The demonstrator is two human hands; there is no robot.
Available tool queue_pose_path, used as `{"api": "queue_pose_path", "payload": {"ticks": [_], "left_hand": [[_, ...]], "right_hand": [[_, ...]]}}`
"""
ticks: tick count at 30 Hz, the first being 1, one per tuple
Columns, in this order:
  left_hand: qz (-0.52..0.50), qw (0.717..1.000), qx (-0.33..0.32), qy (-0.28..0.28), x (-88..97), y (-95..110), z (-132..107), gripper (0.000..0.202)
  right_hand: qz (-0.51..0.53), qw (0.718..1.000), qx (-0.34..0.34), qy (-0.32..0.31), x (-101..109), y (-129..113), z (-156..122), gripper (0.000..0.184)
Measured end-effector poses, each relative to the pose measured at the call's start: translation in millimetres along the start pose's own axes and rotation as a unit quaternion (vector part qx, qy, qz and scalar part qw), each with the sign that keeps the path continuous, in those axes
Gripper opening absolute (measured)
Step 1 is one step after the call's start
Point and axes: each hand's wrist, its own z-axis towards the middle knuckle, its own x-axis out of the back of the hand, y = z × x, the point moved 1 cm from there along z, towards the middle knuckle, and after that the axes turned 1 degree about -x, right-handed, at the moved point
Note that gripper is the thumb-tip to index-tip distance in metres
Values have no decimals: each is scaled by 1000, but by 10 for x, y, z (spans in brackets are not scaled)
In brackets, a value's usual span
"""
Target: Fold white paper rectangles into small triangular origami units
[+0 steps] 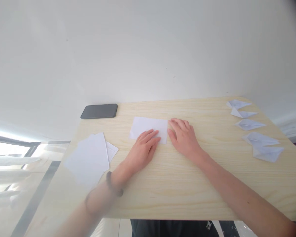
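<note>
A folded white sheet of paper (148, 126) lies flat in the middle of the light wooden table (177, 184). My left hand (141, 149) rests on the sheet's near edge, fingers stretched out flat and together. My right hand (184, 136) lies palm down at the sheet's right edge, its fingertips touching the paper's corner, fingers extended. Neither hand grips anything.
A stack of white sheets (91, 158) lies at the left. A dark phone (99, 111) sits at the far left corner. Several folded paper planes (259, 138) line the right side. A white wall stands behind the table.
</note>
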Motion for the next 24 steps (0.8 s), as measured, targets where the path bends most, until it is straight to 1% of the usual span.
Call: {"api": "queue_pose_path", "payload": {"ticks": [1,2,4,6,7,8,10,12,13,15,16,18,19,20,21,23,24], "left_hand": [[-23,999,15,18,23,-31,56,28],[-23,998,40,42,44,-74,114,28],[36,990,99,90,59,-177,227,33],[110,974,176,97,33,-277,312,59],[127,968,201,83,11,-315,338,67],[137,966,208,65,-9,-343,354,69],[144,969,197,49,-22,-375,356,66],[121,976,176,38,5,-392,334,56],[102,980,163,44,30,-397,321,51],[27,991,115,66,81,-395,302,43],[-20,993,94,68,97,-389,297,40],[-109,990,74,58,107,-367,295,43],[-151,983,78,67,105,-354,297,49],[-199,971,94,88,102,-343,301,59],[-258,952,119,116,100,-335,307,71],[-380,891,176,173,104,-328,322,90],[-437,858,198,184,110,-324,330,93]], "right_hand": [[-3,1000,-3,-4,-2,3,17,37],[-7,1000,-7,-7,-3,4,30,38],[-16,1000,-17,-9,-2,7,48,43],[-24,999,-20,-12,3,7,53,47],[-27,999,-18,-15,6,6,53,48],[-28,999,-16,-17,8,5,51,48],[-22,999,-15,-20,11,3,47,47],[-1,1000,-12,-18,13,6,43,47],[17,1000,-10,-14,15,8,42,46],[83,996,-13,-4,26,18,42,46],[131,991,-21,-3,36,24,43,46],[230,972,-44,-23,63,37,49,42],[270,961,-55,-38,80,43,52,37],[300,950,-66,-52,99,50,57,30],[322,941,-79,-59,119,58,63,24],[371,920,-118,-52,154,81,75,22],[403,903,-143,-45,166,95,80,24]]}}
